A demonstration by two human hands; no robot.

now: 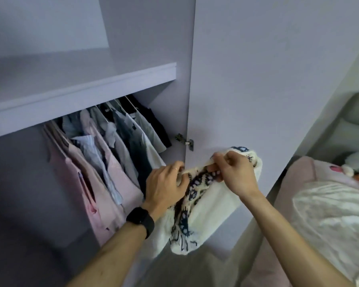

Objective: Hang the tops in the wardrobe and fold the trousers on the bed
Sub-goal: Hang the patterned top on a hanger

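Observation:
I hold a white knitted top with a dark blue pattern (203,206) in front of the open wardrobe (81,83). My left hand (166,185), with a black watch on the wrist, grips the top's left edge. My right hand (234,172) pinches the fabric at its upper edge, fingers curled. The top hangs down between both hands, bunched. Several tops hang on hangers (104,146) inside the wardrobe to the left. Whether a hanger is inside the held top cannot be seen.
The wardrobe door (267,79) stands open right behind my hands, with a metal hinge (184,141). A shelf (71,94) runs above the hanging clothes. The bed (330,214) with a white cover and soft toys (356,164) lies at the right.

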